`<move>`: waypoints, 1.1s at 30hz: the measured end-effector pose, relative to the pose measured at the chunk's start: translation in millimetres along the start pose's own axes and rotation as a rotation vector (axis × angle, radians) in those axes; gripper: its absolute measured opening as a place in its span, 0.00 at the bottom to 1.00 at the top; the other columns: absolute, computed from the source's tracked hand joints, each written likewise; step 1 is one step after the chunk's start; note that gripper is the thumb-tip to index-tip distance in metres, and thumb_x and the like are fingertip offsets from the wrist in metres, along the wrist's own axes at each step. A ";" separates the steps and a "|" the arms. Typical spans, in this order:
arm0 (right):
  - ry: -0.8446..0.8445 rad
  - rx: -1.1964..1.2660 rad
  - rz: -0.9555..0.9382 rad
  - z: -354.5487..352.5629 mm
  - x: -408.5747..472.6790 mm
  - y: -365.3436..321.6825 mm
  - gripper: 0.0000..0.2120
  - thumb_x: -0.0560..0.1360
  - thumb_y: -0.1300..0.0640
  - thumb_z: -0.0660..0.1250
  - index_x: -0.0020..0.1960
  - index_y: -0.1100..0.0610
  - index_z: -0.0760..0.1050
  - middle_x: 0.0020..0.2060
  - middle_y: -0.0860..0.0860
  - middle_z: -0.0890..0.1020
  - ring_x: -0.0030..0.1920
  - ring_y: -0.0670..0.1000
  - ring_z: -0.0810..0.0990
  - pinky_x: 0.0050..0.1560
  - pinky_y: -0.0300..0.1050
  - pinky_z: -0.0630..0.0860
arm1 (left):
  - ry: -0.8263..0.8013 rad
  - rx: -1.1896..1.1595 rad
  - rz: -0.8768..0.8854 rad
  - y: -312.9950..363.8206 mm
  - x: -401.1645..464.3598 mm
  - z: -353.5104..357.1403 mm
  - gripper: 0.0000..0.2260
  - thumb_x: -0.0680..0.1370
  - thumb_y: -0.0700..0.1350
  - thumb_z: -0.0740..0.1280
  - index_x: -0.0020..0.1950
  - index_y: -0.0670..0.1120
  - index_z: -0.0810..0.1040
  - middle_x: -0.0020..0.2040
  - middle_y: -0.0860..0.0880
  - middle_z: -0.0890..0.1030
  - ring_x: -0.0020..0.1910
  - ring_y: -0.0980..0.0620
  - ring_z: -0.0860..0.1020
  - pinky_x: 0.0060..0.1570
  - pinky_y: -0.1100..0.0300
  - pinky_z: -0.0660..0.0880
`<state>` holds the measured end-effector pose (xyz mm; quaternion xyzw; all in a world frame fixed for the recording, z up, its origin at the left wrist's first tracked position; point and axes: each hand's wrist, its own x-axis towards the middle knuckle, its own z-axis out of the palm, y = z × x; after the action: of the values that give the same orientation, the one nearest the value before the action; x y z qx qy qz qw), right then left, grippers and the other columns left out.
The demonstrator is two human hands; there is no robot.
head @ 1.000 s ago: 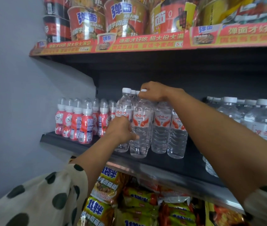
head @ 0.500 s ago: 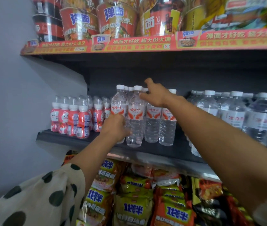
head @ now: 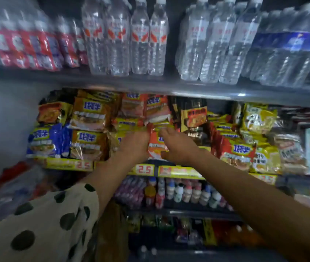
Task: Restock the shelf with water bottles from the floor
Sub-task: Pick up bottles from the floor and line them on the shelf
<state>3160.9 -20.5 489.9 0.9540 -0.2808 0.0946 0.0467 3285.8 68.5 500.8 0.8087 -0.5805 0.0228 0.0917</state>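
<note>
Four clear water bottles with red-and-white labels (head: 124, 40) stand in a row on the dark shelf (head: 150, 85) at the top of the view. Both my hands are below that shelf, in front of the instant-noodle packets. My left hand (head: 133, 146) shows its back, fingers loosely bent, with nothing in it. My right hand (head: 178, 146) is beside it, thumb and fingers apart, also holding nothing. An orange noodle packet (head: 157, 144) shows in the gap between them. A blurred red-wrapped pack of bottles (head: 12, 190) lies low at the left.
Small red drink bottles (head: 29, 48) stand left of the water. Larger water bottles (head: 216, 46) and blue-labelled ones (head: 292, 53) fill the right. Below the noodle shelf with yellow price strips (head: 144, 169) are small yoghurt drinks (head: 184, 191). A grey wall (head: 2, 114) closes the left.
Both hands have let go of the water bottles and dropped from the bottle shelf to the noodle shelf. The view has tilted down, with motion blur.
</note>
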 end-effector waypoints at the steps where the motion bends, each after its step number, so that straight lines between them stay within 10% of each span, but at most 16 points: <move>1: -0.035 -0.006 0.004 19.2 -12.3 1.6 0.28 0.73 0.48 0.67 0.68 0.59 0.63 0.61 0.58 0.71 0.59 0.61 0.74 0.51 0.50 0.71 | -0.044 0.009 0.011 2.2 -3.4 24.0 0.16 0.73 0.45 0.69 0.60 0.44 0.73 0.57 0.42 0.78 0.57 0.41 0.77 0.50 0.51 0.75; 19: -0.671 0.269 0.215 464.3 -150.9 30.6 0.31 0.73 0.50 0.68 0.69 0.60 0.60 0.64 0.57 0.67 0.65 0.58 0.69 0.61 0.50 0.67 | -0.666 -0.169 -0.082 16.7 -59.9 488.1 0.22 0.75 0.43 0.68 0.68 0.43 0.67 0.67 0.43 0.70 0.68 0.43 0.68 0.63 0.52 0.68; 33: -0.743 0.214 0.184 826.0 -145.2 5.8 0.34 0.74 0.50 0.66 0.74 0.58 0.54 0.67 0.59 0.67 0.66 0.61 0.69 0.64 0.53 0.68 | -0.703 -0.083 -0.297 -47.0 -77.1 804.4 0.25 0.73 0.44 0.71 0.68 0.47 0.66 0.63 0.45 0.73 0.62 0.45 0.71 0.54 0.53 0.72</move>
<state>3165.6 -66.4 -347.6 0.8935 -0.3515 -0.2245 -0.1665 3249.1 14.5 -306.0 0.8382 -0.4534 -0.2931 -0.0779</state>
